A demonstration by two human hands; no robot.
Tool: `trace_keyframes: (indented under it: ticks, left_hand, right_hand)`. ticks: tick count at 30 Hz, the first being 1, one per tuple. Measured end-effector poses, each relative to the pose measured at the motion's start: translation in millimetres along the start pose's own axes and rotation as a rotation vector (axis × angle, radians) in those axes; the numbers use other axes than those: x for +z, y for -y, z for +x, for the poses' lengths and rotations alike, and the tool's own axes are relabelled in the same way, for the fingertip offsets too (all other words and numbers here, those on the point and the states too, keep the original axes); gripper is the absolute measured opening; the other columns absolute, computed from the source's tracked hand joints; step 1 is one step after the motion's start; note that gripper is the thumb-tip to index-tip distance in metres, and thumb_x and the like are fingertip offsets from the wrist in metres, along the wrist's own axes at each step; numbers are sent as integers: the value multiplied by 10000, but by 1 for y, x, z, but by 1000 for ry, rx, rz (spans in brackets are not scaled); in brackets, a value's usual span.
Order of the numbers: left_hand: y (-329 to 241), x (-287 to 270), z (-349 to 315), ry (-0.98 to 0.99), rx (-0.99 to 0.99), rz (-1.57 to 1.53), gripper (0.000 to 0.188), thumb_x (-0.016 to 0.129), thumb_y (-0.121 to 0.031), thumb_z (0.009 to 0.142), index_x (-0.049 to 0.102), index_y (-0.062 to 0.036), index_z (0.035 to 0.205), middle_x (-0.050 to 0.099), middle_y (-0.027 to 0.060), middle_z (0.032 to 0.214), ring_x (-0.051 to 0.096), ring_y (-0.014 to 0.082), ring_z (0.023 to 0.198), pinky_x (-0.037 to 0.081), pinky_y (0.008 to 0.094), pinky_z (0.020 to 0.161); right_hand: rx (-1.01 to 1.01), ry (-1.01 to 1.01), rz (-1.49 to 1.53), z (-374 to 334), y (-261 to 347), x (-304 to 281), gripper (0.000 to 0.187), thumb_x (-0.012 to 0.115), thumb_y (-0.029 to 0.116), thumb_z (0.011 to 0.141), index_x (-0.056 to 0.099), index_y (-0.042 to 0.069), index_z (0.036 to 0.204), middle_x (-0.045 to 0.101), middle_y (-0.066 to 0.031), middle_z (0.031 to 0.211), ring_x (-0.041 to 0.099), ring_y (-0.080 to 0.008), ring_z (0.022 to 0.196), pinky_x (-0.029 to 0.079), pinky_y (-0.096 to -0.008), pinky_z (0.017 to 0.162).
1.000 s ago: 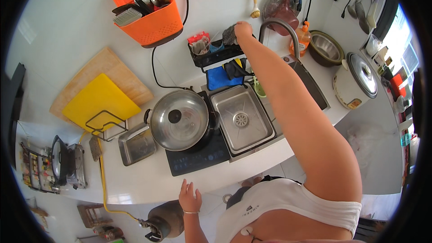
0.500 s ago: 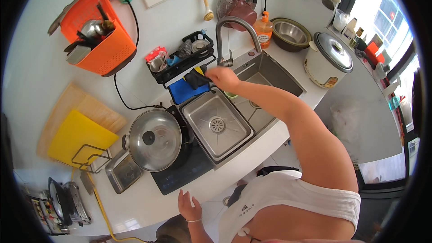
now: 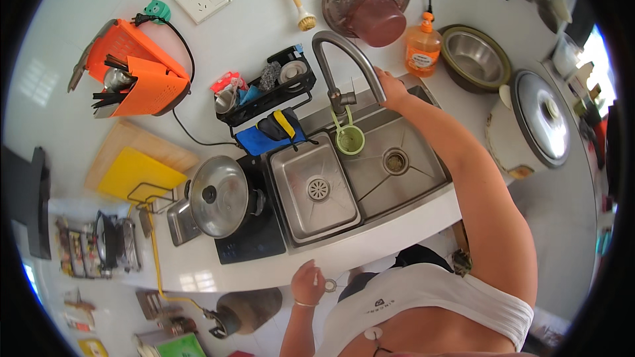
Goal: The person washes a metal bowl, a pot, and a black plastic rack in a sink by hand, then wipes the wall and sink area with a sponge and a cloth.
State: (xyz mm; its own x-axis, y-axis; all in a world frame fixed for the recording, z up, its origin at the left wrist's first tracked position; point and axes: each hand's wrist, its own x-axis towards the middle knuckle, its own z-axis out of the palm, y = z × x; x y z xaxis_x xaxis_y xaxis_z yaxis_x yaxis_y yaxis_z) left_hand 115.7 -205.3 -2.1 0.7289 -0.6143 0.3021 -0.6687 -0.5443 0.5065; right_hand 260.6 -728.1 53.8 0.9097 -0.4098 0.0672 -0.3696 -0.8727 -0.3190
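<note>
- The person's right hand (image 3: 391, 90) is stretched out over the back of the sink, just beside the outlet end of the tall, curved, grey metal faucet (image 3: 362, 61); its fingers lie partly behind the spout, so how far they are spread, and whether they touch or hold anything, cannot be told.
- The left hand (image 3: 308, 283) hangs near the front edge of the white, glossy tabletop (image 3: 185, 279), its fingers loosely curled and half open, with nothing seen in its grasp.
- The faucet stands upright behind the sink, its neck arching forward and to the right.
- From its base hangs a light-green, round plastic strainer cup (image 3: 349, 141) with a looped handle, reaching over the bare right steel basin (image 3: 413, 188).
- On the left side of the sink sits a rectangular stainless-steel tub (image 3: 297, 208) with a round perforated drain.
- A long black rack (image 3: 264, 104) stands behind it, holding a grey mesh scrubber (image 3: 270, 75); a blue cloth (image 3: 251, 141) and a black-and-yellow cloth (image 3: 283, 123) hang at its front.
- To the right of the faucet stands an orange pump bottle (image 3: 422, 46), near a silver metal bowl (image 3: 471, 56) and a white rice cooker (image 3: 519, 133).
- Left of the sink, a dark, glass-lidded pan (image 3: 225, 211) rests on a flat black cooktop (image 3: 248, 249).
</note>
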Motion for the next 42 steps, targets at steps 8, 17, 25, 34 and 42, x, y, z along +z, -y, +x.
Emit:
trace_keyframes:
  ticks: [8,17,25,34,42]
  left_hand:
    - [-116,46,16,210,1,57,131,688,-57,734,674,-62,864,673,111,947,662,282,785,541,353,695]
    - [-121,55,-8,176,-74,38,145,671,-66,755,665,-58,900,673,100,896,658,279,783,537,357,675]
    - [-99,56,13,181,-35,-22,100,636,-99,775,641,-76,872,654,91,860,640,281,757,524,387,649]
    - [-46,63,48,286,71,-134,108,653,-95,774,653,-65,878,666,94,869,649,279,752,531,367,652]
    - [-3,18,109,-41,-69,-193,265,680,-63,727,656,-63,991,670,123,990,646,298,900,522,363,768]
  right_hand:
    - [-283,87,-195,75,-50,17,541,547,17,765,456,29,1299,328,-182,1455,444,-337,1244,465,-410,950]
    - [-470,-169,-103,80,-60,39,473,532,81,819,475,44,1287,513,-132,1286,526,-318,1136,466,-427,934]
    - [-213,352,-226,64,-17,10,514,521,138,845,389,62,1336,425,-195,1353,494,-345,1179,447,-447,956]
    - [-327,3,-45,154,-101,93,463,502,-41,735,541,9,1194,575,-218,1166,570,-378,1049,464,-421,910]
    - [-432,-164,-118,89,-5,41,538,492,-72,723,519,41,1248,554,-194,1244,550,-338,1117,457,-402,951]
